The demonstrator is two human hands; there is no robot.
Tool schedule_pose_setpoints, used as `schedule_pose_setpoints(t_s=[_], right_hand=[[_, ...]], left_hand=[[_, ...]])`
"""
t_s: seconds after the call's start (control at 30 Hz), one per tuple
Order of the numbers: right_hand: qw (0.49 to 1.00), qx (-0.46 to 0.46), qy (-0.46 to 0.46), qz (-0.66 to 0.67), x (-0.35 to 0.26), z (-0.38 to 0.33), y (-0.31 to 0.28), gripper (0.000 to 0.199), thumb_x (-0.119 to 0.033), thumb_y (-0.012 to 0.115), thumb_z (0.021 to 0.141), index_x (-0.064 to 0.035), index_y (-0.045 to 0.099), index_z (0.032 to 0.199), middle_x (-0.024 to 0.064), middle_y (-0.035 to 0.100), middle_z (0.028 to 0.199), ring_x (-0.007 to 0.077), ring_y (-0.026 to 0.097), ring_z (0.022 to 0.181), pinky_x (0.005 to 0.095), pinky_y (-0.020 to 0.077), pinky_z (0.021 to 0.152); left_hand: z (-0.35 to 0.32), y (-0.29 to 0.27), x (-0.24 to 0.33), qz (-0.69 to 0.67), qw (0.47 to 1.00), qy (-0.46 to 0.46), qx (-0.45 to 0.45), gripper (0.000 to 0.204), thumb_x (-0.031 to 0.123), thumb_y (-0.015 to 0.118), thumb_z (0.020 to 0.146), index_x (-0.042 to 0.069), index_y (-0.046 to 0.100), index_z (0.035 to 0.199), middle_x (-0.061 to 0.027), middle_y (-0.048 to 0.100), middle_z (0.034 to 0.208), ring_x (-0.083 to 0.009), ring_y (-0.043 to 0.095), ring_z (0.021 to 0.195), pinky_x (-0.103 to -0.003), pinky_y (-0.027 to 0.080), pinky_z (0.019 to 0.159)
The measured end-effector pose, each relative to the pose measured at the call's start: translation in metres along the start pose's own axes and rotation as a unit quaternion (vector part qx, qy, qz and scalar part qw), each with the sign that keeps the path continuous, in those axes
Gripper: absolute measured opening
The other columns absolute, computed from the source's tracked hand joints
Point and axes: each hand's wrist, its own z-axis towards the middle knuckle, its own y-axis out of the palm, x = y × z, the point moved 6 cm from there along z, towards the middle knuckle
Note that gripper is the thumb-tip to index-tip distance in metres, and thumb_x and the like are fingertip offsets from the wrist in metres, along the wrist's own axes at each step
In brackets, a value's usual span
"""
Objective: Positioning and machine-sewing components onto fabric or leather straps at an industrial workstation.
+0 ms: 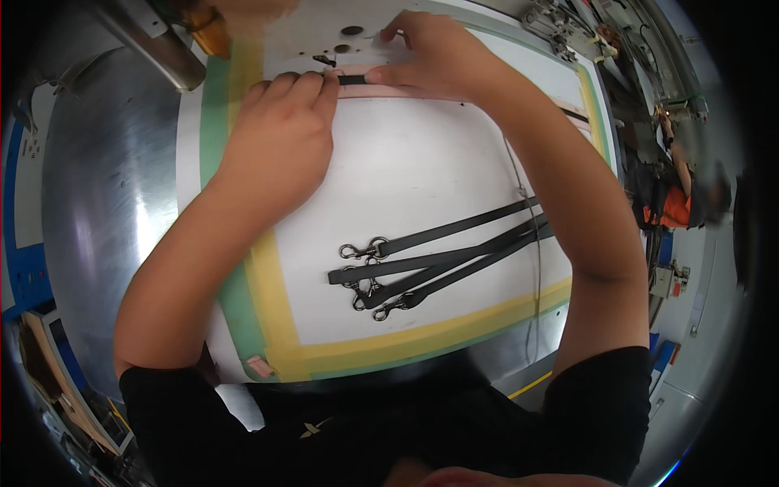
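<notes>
Near the far edge of the white work surface, a short length of black strap (pixel 352 80) lies along a pale pink strip (pixel 398 92). Over the strap's left end, my left hand (pixel 288 122) is closed, its fingers bent together and its fingertips hidden. My right hand (pixel 434 61) has its thumb touching the strap's right end, while the index finger arches well apart from the thumb. Just beyond the strap is a small dark metal part (pixel 324 61) on a metal plate (pixel 300 40) with round holes. Several black straps with metal snap hooks (pixel 430 264) lie nearer to me.
Yellow tape (pixel 389 337) and green tape (pixel 235 325) border the surface. A thick metal cylinder (pixel 174 61) stands at the far left. A thin cord (pixel 537 276) crosses beside my right arm. Machinery (pixel 560 28) sits far right; another person (pixel 677 195) is beyond it.
</notes>
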Motion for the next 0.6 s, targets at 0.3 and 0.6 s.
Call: schedule_pose_setpoints(t_s=[0.3,0.6], right_hand=[[0.927,-0.085,0.076,0.358,-0.026,0.015,0.002,0.032,-0.023,0.088,0.080,-0.0034,0.074,0.102,0.0054,0.064,0.078,0.0174,0.053,0.062,0.0364,0.0411,0.055],[0.912,-0.119,0.055,0.389,-0.036,0.021,0.015,0.022,-0.017,0.086,0.081,-0.0090,0.077,0.099,-0.0003,0.052,0.062,0.0129,0.036,0.052,0.0317,0.0274,0.049]], left_hand=[[-0.004,0.000,0.002,-0.001,0.999,0.018,0.047,0.038,0.007,0.063,0.091,-0.009,0.066,0.125,-0.0193,0.071,0.121,-0.0329,0.068,0.108,-0.044,0.050,0.098],[0.001,-0.001,0.004,0.006,0.999,0.029,0.020,0.041,0.005,0.061,0.085,-0.011,0.066,0.123,-0.0186,0.071,0.113,-0.0290,0.068,0.105,-0.041,0.050,0.096]])
